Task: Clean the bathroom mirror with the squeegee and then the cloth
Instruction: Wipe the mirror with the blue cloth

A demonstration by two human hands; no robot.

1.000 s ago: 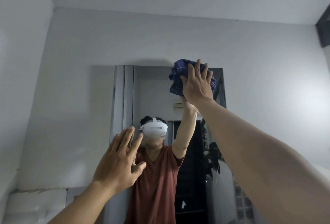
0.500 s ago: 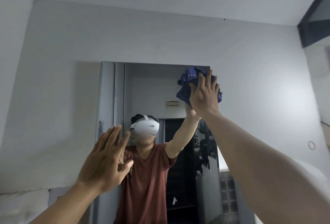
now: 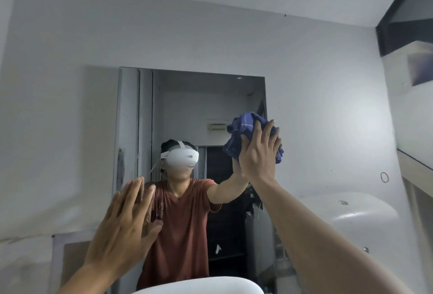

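The frameless rectangular mirror (image 3: 187, 96) hangs on the grey wall ahead and reflects a person in a red shirt with a white headset. A crumpled blue cloth (image 3: 243, 129) sits against the mirror's right edge, about halfway up. My right hand (image 3: 260, 153) presses flat on that cloth with fingers spread. My left hand (image 3: 126, 223) is raised near the mirror's lower left side, palm forward, fingers together, holding nothing; whether it touches the glass I cannot tell. No squeegee is in view.
A white basin rim (image 3: 199, 285) shows at the bottom centre below the mirror. A white rounded fixture (image 3: 351, 211) stands at the right against the wall. A dark beam (image 3: 403, 31) crosses the upper right corner. A small ring (image 3: 384, 177) hangs on the right wall.
My right hand has dragged the cloth down from the mirror's top right corner to about mid-height along the right edge. The view has tilted down, and the basin rim has come into sight.
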